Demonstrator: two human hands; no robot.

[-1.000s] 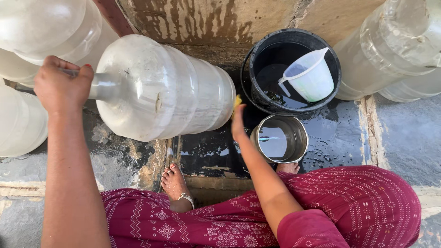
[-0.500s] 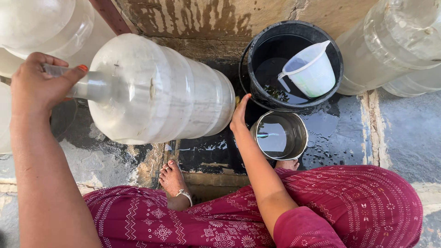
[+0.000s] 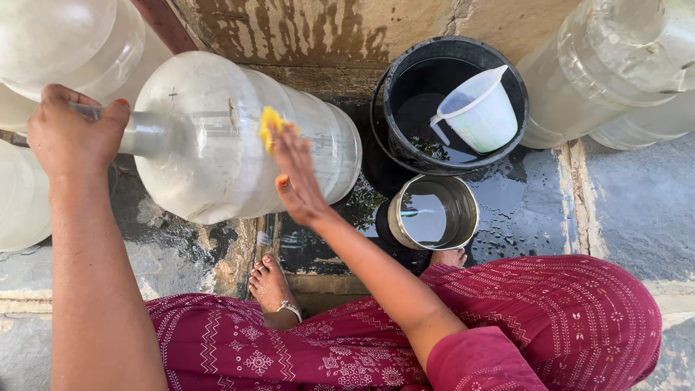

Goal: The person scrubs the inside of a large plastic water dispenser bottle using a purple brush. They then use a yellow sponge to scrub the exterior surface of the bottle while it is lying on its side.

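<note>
Your left hand (image 3: 72, 137) is closed round the neck of the big jug (image 3: 239, 137), held sideways, left of the bucket (image 3: 394, 108). Right hand (image 3: 297, 174) presses a yellow sponge (image 3: 269, 124) on it. Wet plastic may slip and fall on your foot (image 3: 271, 282).

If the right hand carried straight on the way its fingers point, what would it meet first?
The right hand already presses a yellow sponge on the big jug. Beyond the jug, probably the wall, though depth is unclear.

We see bright, even daylight; glare whitens the jugs (image 3: 637, 65) at two o'clock, and the moving right hand (image 3: 297, 177) blurs slightly.
</note>
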